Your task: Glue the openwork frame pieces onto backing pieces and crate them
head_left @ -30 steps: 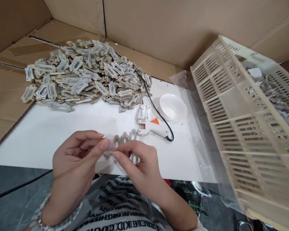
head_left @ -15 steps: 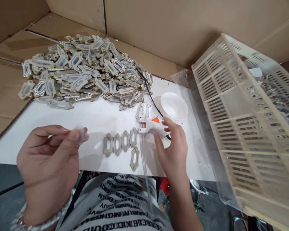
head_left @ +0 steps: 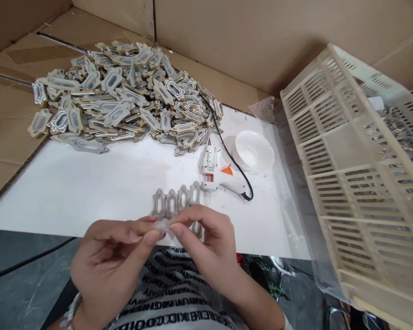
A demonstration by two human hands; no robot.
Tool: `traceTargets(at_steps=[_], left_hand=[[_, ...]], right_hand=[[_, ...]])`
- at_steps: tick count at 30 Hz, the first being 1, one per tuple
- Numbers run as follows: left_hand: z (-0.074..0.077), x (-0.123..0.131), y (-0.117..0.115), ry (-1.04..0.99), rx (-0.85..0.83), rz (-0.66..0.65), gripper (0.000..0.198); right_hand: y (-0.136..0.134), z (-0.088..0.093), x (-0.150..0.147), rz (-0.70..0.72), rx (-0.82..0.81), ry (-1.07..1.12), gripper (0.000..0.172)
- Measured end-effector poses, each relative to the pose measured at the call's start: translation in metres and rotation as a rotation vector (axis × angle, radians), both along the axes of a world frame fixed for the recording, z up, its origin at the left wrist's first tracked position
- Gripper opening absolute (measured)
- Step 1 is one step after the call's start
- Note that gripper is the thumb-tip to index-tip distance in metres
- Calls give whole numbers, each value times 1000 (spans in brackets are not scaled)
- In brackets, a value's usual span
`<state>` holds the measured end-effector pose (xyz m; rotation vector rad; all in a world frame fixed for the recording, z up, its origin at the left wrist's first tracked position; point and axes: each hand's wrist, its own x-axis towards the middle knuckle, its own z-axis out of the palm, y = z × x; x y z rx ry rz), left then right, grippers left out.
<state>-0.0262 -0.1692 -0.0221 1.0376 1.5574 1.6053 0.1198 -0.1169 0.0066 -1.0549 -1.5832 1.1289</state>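
My left hand [head_left: 113, 259] pinches a small, whitish translucent piece [head_left: 162, 225] between thumb and fingers, just off the table's front edge. The thumb and forefinger of my right hand [head_left: 206, 247] close on the right side of the same piece. Behind my hands, several grey frame-shaped plates [head_left: 172, 202] stand in a row on the white table, and another is partly hidden by my right hand. A white glue gun [head_left: 209, 172] with an orange trigger lies on its side beyond them, its black cord looping round the handle.
A large heap of grey and gold frame plates [head_left: 117, 98] covers the back left. Right of the glue gun sits a white bowl [head_left: 253, 150]. A cream slatted crate [head_left: 337, 151] holding metallic pieces leans at the right. Cardboard walls [head_left: 234, 41] rise behind.
My right hand has left the glue gun's handle and come to the whitish piece. My left hand has moved right with that piece, so both hands now meet in front of the plates.
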Motion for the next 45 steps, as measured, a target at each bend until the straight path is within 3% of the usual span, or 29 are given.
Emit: traceTargets(at_steps=[5, 8, 14, 24, 32, 37, 40, 45], left_hand=[[-2, -9, 0, 125, 52, -64, 24], [-3, -21, 5, 262, 73, 56, 22], [-3, -39, 8, 305, -42, 302, 25], [1, -46, 14, 212, -115, 339, 26], [-1, -45, 12, 133, -157, 340, 25], [-16, -51, 17, 192, 28, 349, 27], [-20, -51, 20, 196, 54, 333, 26], [-14, -38, 19, 185, 59, 258, 26]], right_hand=[[17, 6, 11, 40, 124, -98, 13], [34, 5, 15, 31, 197, -317, 12], [47, -9, 2, 208, 228, -621, 13], [49, -15, -11, 238, 254, -810, 15], [45, -26, -14, 203, 437, -868, 17], [43, -32, -14, 139, 577, -895, 12], [43, -34, -14, 118, 602, -891, 9], [40, -25, -14, 50, 539, -654, 10]])
